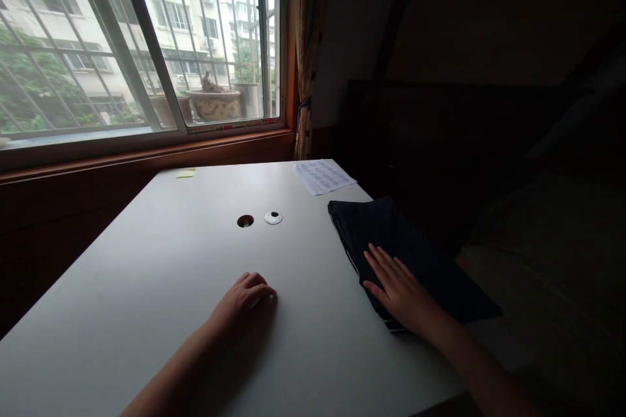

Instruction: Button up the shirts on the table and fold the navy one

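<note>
The right hand [398,290] lies flat on the dark cloth [420,254], fingers stretched out and slightly apart, thumb set off toward the left hand. The cloth is under those fingers on the table [161,287], spreading past the fingertips on the far side and out beyond the little finger; its near long edge, with pale stripes at one corner, runs just beside the thumb.

The left hand [249,293] rests on the bare tabletop, fingers curled narrow, well apart from the cloth; whether they enclose anything cannot be told. Beyond its knuckles are the round hole [245,221] and, just beside that, the cap [274,217]. Beyond the right fingertips and the cloth lies the paper [325,176].
</note>
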Motion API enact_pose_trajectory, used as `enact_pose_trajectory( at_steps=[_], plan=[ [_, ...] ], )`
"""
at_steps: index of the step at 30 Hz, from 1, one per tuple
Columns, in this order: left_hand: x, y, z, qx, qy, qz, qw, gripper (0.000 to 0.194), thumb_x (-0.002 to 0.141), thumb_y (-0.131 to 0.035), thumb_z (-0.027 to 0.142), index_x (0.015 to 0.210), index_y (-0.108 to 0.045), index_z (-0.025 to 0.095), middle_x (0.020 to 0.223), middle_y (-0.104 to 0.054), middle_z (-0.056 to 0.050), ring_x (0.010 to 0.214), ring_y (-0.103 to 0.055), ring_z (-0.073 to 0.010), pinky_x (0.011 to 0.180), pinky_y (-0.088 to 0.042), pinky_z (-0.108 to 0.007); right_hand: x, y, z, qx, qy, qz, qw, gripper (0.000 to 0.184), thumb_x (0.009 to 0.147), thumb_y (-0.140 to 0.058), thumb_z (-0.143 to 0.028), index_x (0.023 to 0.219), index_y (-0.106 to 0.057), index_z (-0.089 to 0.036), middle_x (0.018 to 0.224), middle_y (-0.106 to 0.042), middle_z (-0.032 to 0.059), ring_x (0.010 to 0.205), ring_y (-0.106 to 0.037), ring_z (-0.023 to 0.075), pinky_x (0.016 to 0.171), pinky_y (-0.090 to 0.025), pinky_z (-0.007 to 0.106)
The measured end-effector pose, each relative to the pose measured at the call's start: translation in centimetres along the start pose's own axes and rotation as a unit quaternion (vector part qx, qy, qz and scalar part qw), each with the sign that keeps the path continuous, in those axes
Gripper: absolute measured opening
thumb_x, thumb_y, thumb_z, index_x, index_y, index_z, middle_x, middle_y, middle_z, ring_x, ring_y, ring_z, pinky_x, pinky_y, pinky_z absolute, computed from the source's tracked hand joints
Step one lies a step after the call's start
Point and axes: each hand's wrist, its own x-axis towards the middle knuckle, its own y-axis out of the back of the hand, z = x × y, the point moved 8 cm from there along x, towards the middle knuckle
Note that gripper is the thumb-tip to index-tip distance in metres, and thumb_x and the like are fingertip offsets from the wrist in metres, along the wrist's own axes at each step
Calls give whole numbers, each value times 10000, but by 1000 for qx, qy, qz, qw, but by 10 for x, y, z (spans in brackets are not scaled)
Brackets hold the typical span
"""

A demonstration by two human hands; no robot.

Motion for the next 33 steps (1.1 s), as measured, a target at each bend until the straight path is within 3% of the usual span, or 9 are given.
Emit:
enact_pose_trajectory(
  at_steps=[5, 10, 14, 18, 22, 26, 29, 33],
  plan=[
    [0, -1, -2, 4, 0, -1, 1000, 238, 975, -493, 250, 1073, -708, 229, 993, -647, -99, 895, -585, -201, 790, -509, -317, -22, -3, -9, 19, 7, -6, 1000, 722, 940, -452, -596, 1567, -153, -396, 1629, -143, -33, 1490, -206, 321, 1205, -235, 594],
    [0, -2, -2, 1, 2, 2, 1000, 246, 981, -484, 258, 1065, -713, 227, 987, -649, -100, 889, -588, -198, 788, -511, -315, -27, -2, -2, 82, -2, -59, 995, 652, 957, -421, -597, 1550, -218, -414, 1625, -174, -53, 1498, -183, 300, 1217, -214, 588],
    [0, 0, -1, 0, -5, 9, 1000, 254, 981, -481, 261, 1062, -719, 224, 978, -652, -102, 877, -592, -196, 777, -514, -312, -5, 24, 11, 146, -45, -25, 988, 632, 972, -356, -611, 1548, -272, -366, 1621, -229, -34, 1505, -168, 280, 1227, -215, 550],
    [0, 0, 0, -4, -3, 11, 1000, 252, 979, -486, 263, 1064, -721, 226, 991, -654, -104, 891, -593, -198, 785, -517, -316, 42, 38, 22, 150, -56, 6, 987, 687, 968, -317, -642, 1560, -261, -297, 1643, -168, -10, 1514, -142, 266, 1247, -161, 501],
    [0, 1, 0, -2, -3, 14, 1000, 263, 984, -480, 283, 1052, -727, 225, 980, -660, -105, 880, -599, -198, 779, -523, -316, 103, 25, 32, 121, -56, -10, 991, 754, 963, -278, -663, 1569, -232, -217, 1649, -138, 64, 1518, -123, 278, 1240, -142, 503],
    [1, 2, 1, 1, -8, 16, 1000, 283, 989, -463, 298, 1060, -726, 221, 981, -658, -108, 877, -598, -200, 785, -529, -323, 156, -3, 38, 71, -67, -30, 995, 755, 971, -224, -650, 1572, -208, -192, 1651, -120, 88, 1520, -107, 277, 1228, -132, 522],
    [1, 1, 0, 3, -6, 12, 1000, 285, 991, -458, 300, 1057, -724, 224, 988, -654, -106, 884, -596, -202, 793, -526, -326, 176, -28, 34, 40, -67, -47, 996, 752, 968, -247, -638, 1566, -222, -184, 1646, -143, 96, 1518, -118, 292, 1220, -104, 547],
    [-1, -2, -3, 3, -4, 10, 1000, 278, 993, -458, 297, 1066, -719, 237, 1000, -646, -103, 899, -590, -202, 799, -515, -321, 178, -51, 25, 39, -62, -57, 996, 803, 928, -344, -672, 1555, -256, -178, 1643, -144, 103, 1519, -103, 303, 1219, -74, 548]
  ],
)
